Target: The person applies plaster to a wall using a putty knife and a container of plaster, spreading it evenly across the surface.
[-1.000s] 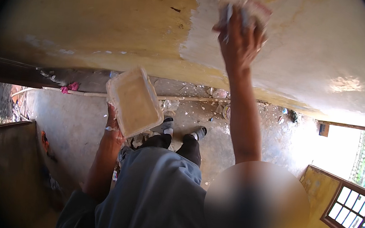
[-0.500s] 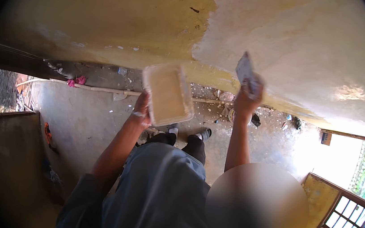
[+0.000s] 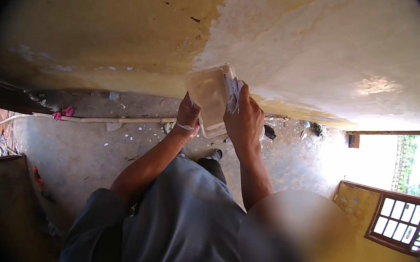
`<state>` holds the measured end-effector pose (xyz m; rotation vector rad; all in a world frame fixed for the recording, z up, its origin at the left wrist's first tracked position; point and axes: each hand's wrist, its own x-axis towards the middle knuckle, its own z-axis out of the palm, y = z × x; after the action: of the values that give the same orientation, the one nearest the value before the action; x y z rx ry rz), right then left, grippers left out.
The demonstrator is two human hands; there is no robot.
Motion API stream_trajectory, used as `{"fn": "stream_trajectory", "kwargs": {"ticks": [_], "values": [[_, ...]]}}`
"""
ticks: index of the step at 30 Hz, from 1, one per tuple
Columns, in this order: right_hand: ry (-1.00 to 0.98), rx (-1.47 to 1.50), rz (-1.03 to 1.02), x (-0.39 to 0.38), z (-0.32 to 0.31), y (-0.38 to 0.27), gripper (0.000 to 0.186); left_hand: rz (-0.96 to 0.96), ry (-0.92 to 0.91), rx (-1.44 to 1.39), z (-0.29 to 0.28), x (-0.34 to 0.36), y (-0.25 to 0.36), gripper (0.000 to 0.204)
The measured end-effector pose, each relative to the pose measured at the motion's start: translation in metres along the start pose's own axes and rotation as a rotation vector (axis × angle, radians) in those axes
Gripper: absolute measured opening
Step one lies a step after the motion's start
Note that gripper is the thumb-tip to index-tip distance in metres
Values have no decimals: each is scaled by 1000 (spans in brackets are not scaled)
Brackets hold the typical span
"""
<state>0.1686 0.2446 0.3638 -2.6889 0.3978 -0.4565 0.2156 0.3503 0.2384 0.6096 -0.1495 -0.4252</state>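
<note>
My left hand [image 3: 189,114] is closed on the near left side of a pale, translucent plastic container [image 3: 207,90], rectangular and shallow, held tilted in front of the wall. Whitish smears show on that hand's wrist. In my right hand [image 3: 245,118] is a flat scraper [image 3: 232,89] coated with white paste, its blade against the container's right side. My fingers hide the scraper's handle. Behind both hands rises the wall [image 3: 292,42], whitish-coated on the right and bare yellow on the left.
A long pale pole [image 3: 102,120] lies on the floor along the wall's foot, with a pink cloth [image 3: 63,112] beside it. White flakes and debris are scattered there. At the right are a bright doorway [image 3: 372,157] and a brown-framed window [image 3: 400,221].
My right hand has come down and left from beside the wall, bringing the scraper to the container. The container has shifted slightly right and tilted. The view has turned a little.
</note>
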Motion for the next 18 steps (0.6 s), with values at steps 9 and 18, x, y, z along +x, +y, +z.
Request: {"fn": "stream_trajectory", "kwargs": {"ticks": [9,18], "values": [[133,-1,-176,-1,15,2,48,26,40,75,-2,7,-9,68],[134,23,-112,-2,20,0,47,9,69,86,0,4,-3,66]]}}
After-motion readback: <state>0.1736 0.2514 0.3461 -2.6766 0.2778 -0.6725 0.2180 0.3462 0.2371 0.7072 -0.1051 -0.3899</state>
